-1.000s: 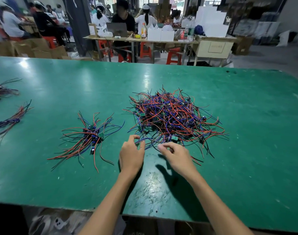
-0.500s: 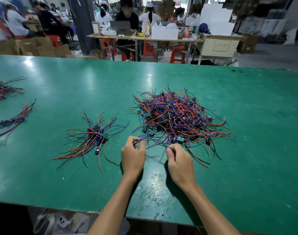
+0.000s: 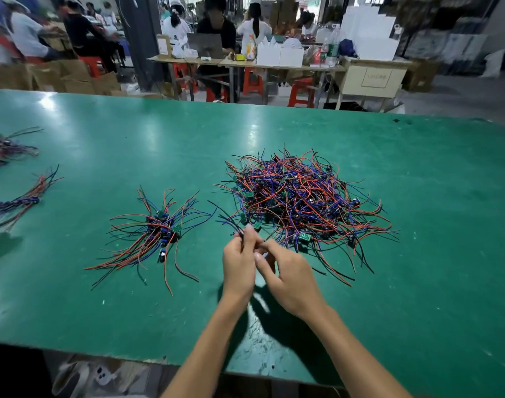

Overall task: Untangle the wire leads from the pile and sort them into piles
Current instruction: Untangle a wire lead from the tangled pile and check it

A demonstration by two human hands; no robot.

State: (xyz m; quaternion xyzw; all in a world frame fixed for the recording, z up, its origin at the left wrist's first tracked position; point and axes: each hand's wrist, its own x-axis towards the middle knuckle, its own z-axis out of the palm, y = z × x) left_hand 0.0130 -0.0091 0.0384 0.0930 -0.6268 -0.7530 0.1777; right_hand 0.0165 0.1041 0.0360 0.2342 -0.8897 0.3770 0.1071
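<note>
A big tangled pile of red, blue and black wire leads (image 3: 300, 199) with small green boards lies on the green table (image 3: 418, 254). Left of it sits a smaller sorted pile (image 3: 159, 234). My left hand (image 3: 238, 262) and my right hand (image 3: 288, 274) meet just in front of the big pile's near left edge. My left hand pinches a few dark leads (image 3: 228, 222) that trail up and left from its fingertips. My right hand's fingers curl against the left hand and pinch the same leads; what lies between them is hidden.
Two more wire bundles lie at the far left, one (image 3: 18, 202) nearer and one (image 3: 7, 147) farther back. The table's near edge (image 3: 130, 357) runs below my forearms. People sit at workbenches (image 3: 245, 64) beyond the table.
Both hands have lifted off the table and come together. They now hold leads pulled from the pile's near edge, where before they reached into it apart.
</note>
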